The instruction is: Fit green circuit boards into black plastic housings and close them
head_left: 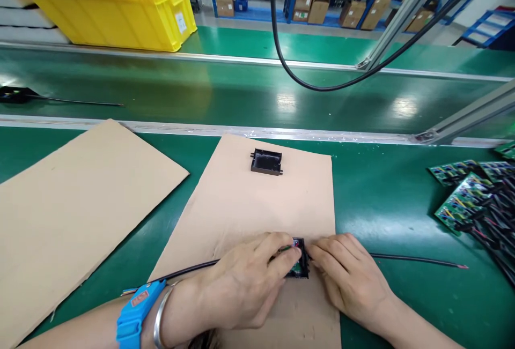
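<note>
- Nearest the camera, a blue wrist strap (135, 314) and a silver bangle (160, 317) circle the left wrist.
- At far left, a black part with a thin lead (80, 101) lies beyond the near metal rail (193, 128).
- On the left of the green bench (374, 193) lies a bare cardboard sheet (84, 204); yellow bins (120, 11) are stacked beyond it on the far side.
- A black cable (189, 270) runs left from under the left hand, coloured wires showing at its end.
- The left hand (249, 279) is closed on the black case (304, 263), thumb over its open top.
- Beyond the hands, an empty black shell (266, 162) sits open side up on the middle cardboard (265, 204).
- The black case lies at the near part of that cardboard, between both hands, green circuitry inside.
- The right hand (348, 271) has bent fingers touching the case's right edge; whether they pinch anything cannot be told.
- A second cable (418, 258) stretches right from behind it, with a reddish tip.
- At far right, circuit boards (462, 204) lie heaped with dark cables.
</note>
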Demonstrator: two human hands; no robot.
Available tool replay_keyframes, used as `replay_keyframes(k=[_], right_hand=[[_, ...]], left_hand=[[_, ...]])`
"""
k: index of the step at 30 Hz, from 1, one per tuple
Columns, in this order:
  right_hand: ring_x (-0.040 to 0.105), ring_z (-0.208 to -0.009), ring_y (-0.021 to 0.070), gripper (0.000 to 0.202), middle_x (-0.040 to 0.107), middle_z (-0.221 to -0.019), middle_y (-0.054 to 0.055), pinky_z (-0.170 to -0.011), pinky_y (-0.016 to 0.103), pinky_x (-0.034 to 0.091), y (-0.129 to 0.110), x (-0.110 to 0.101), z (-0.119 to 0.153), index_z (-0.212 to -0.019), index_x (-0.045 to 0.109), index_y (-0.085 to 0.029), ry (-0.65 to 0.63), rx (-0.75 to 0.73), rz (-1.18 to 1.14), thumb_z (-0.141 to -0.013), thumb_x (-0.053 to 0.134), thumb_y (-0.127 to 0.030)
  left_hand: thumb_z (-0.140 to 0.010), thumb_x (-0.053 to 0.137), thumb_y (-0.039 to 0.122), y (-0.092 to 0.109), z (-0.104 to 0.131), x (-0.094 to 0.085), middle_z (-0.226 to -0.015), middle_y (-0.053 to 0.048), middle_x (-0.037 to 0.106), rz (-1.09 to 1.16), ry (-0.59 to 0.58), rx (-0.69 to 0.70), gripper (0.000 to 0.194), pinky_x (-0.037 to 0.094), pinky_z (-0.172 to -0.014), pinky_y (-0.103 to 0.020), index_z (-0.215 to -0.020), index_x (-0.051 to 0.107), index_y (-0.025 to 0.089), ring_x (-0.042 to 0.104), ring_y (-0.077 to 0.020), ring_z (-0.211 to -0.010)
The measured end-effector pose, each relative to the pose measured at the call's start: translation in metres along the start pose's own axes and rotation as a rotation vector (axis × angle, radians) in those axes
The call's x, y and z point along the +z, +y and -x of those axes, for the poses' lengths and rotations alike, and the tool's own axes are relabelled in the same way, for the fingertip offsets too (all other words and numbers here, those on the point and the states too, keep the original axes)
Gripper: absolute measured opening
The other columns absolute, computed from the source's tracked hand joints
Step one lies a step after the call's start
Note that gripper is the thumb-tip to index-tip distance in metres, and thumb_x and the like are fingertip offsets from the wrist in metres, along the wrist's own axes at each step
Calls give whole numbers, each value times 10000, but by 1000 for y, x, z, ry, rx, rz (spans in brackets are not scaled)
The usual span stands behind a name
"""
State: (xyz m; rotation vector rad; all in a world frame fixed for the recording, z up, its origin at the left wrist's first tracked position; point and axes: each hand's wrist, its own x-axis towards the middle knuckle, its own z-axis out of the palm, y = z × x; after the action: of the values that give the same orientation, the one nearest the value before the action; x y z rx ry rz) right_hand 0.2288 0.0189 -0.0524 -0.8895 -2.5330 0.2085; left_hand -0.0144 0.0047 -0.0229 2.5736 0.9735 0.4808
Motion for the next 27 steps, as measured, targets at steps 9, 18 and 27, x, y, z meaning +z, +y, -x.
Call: replay_keyframes(k=[9,18,27], right_hand=[[542,-799,204,243,652,-881,117,-697,365,426,1,-4,-3,-1008,637,-71,49,-113,-27,-888,437,0],[528,-855,196,185,644,-898,77,-730,360,417,11,-6,-5,-974,625,-132,-38,-90,-113,-906,488,-30],[533,-888,212,295,595,-978,90,-767,386,435,9,-14,-8,-1117,566,-167,-45,53,-308,-844,558,-55]], left_hand=[[-903,429,148,13,-3,-2,-1339,-114,529,-244,-187,127,379,421,-1042,-409,-1254,556,80,495,-279,-1185],[-813,532,146,3,-6,-6,-1239,-95,604,83,-119,70,436,443,-1010,-382,-1248,544,112,542,-246,-1101],[-748,575,136,-22,1,-13,-1163,-100,560,364,165,-196,467,456,-959,-384,-1214,548,147,509,-233,-1077]])
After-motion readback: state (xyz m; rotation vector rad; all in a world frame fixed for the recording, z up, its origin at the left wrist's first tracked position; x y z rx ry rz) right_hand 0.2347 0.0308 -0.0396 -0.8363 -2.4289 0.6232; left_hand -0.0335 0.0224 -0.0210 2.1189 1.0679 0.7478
